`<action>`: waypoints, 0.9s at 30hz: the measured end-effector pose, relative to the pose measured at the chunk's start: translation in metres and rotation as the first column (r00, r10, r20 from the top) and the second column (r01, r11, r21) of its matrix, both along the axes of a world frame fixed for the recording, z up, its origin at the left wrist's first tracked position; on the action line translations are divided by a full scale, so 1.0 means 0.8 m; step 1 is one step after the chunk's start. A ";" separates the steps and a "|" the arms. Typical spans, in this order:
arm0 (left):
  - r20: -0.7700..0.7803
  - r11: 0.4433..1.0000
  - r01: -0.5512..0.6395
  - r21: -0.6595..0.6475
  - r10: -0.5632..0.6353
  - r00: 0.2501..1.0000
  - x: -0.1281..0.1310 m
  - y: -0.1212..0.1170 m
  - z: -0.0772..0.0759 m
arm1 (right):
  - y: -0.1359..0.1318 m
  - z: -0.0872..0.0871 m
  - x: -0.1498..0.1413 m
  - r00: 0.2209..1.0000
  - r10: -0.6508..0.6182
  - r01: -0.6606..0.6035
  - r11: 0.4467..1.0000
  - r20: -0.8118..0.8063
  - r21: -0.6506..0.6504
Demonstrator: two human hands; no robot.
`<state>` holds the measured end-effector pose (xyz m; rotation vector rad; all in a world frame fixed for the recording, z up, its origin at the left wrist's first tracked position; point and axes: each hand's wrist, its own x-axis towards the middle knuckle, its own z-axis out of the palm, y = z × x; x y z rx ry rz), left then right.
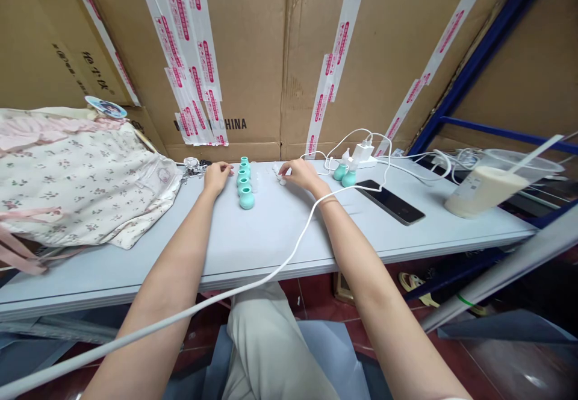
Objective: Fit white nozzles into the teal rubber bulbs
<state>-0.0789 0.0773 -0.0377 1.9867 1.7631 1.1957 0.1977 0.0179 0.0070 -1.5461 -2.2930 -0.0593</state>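
Observation:
Several teal squeeze bulbs (pixel 246 198) with open necks stand in a row running away from me. My left hand (pixel 218 177) rests on the table just left of the row's far part, fingers loosely bent, with no object visible in them. Right of the row, my right hand (pixel 298 174) has its fingertips closed around a small white piece (pixel 283 181), too small to name. Clear pieces (pixel 255 180) lie close beside the bulbs, hard to make out. Beyond my right hand, two teal bulbs with clear pointed tips (pixel 348 177) stand upright.
A white charger (pixel 362 152) with cables stands at the back. One white cable (pixel 289 255) crosses in front of my view. On the right are a black phone (pixel 392 202) and a tilted drink cup (pixel 485 189); a floral cloth bag (pixel 90 177) covers the left. Cardboard (pixel 253 56) walls the back.

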 end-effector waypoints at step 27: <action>-0.133 0.999 0.042 0.011 -0.040 0.990 0.001 -0.004 0.001 | -0.029 0.049 0.092 0.707 -0.675 0.694 0.607 -0.208 0.387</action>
